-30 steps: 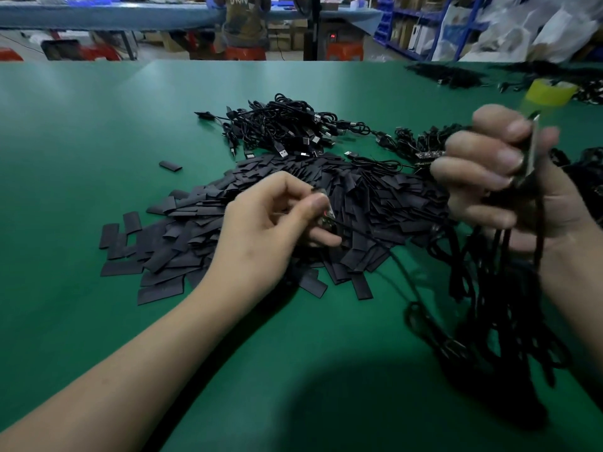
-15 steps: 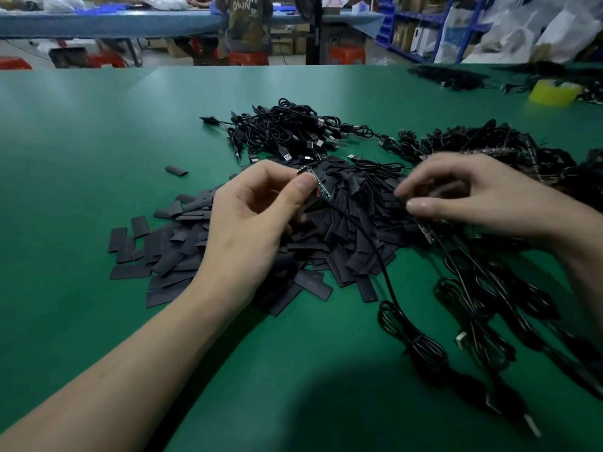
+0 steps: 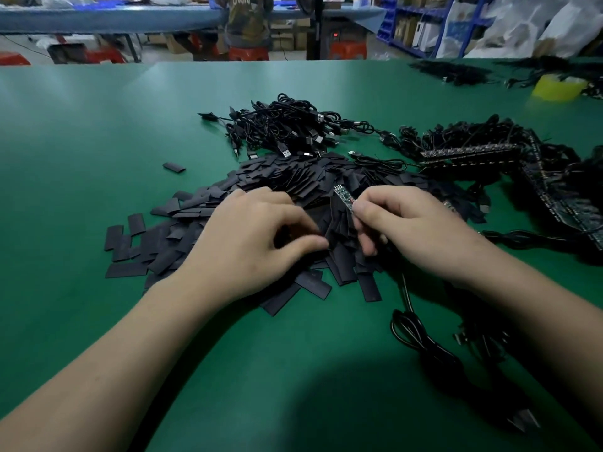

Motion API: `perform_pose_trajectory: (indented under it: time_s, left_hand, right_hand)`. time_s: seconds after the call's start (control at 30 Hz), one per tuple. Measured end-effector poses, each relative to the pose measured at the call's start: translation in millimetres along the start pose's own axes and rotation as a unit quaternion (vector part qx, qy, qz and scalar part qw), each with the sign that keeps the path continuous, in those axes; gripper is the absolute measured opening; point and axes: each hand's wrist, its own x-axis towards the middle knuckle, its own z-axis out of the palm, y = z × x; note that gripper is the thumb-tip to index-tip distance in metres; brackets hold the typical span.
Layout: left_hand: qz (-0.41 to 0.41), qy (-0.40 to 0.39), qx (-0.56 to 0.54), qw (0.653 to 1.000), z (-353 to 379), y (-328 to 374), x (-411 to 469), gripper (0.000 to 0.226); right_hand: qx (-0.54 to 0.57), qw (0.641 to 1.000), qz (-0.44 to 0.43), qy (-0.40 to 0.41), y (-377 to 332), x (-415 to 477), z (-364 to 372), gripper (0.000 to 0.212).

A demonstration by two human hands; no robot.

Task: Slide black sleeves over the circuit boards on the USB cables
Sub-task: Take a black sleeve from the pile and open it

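Picking a sleeve: right hand (image 3: 408, 230) pinches a bare circuit board (image 3: 343, 198) above the black sleeves (image 3: 293, 177) piled mid-counter (image 3: 98, 125). Left hand (image 3: 254, 238) curls into the pile, grip unclear. Next, probably, open one sleeve's end and align it with the board's tip.

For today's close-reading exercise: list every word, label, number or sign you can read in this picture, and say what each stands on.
"OWN": on the back of the shirt at the far bench; the frame edge cuts off its top.
Board in the right hand: markings too small to read.
Red display on the black box: too small to read.
Blue print on the bag: blurred.
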Motion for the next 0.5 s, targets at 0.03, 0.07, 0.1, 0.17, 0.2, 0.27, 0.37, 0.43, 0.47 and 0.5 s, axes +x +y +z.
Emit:
perform_pose_trajectory:
  time_s: [0.03, 0.07, 0.1, 0.17, 0.2, 0.27, 0.37, 0.43, 0.47, 0.5]
  left_hand:
    - [0.006, -0.022, 0.026, 0.999, -1.6, -0.7, -0.9, 0.033]
    - [0.007, -0.034, 0.039, 0.999, -2.5, -0.9, -1.5, 0.034]
    - [0.009, -0.038, 0.041, 0.998, -2.5, -1.3, -1.9, 0.032]
    - [0.013, -0.029, 0.033, 0.999, -2.0, -1.6, -1.8, 0.024]
    - [0.013, -0.020, 0.028, 0.999, -1.2, -1.5, -1.5, 0.019]
    - [0.012, 0.009, 0.015, 1.000, 1.9, -1.7, -0.7, 0.014]
    - [-0.011, 0.076, -0.100, 0.992, 4.8, 3.6, -0.2, 0.006]
    - [-0.053, 0.087, -0.212, 0.972, 6.1, 7.5, 0.4, 0.003]
    - [-0.069, 0.080, -0.256, 0.961, 7.2, 10.2, 0.6, 0.006]
    - [-0.080, 0.074, -0.297, 0.949, 9.1, 12.4, 0.5, 0.009]
  right_hand:
    - [-0.039, 0.999, 0.005, 0.017, 1.2, -0.2, -2.0, 0.036]
    - [-0.059, 0.998, 0.009, 0.031, 2.2, -0.9, -4.1, 0.038]
    - [-0.063, 0.997, 0.013, 0.043, 3.1, -1.5, -5.7, 0.040]
    - [-0.047, 0.998, 0.010, 0.050, 3.1, -2.8, -7.5, 0.041]
    - [-0.020, 0.999, 0.006, 0.044, 2.8, -3.1, -6.9, 0.041]
    - [0.077, 0.997, 0.005, 0.018, 2.0, -3.6, -3.1, 0.040]
    - [0.164, 0.986, 0.013, -0.014, 3.1, -3.8, 3.5, 0.037]
    - [0.154, 0.987, 0.012, -0.032, 3.6, -3.9, 5.2, 0.038]
    - [0.160, 0.986, 0.014, -0.039, 3.6, -4.1, 5.8, 0.039]
    - [0.180, 0.982, 0.018, -0.044, 3.9, -4.3, 6.4, 0.036]
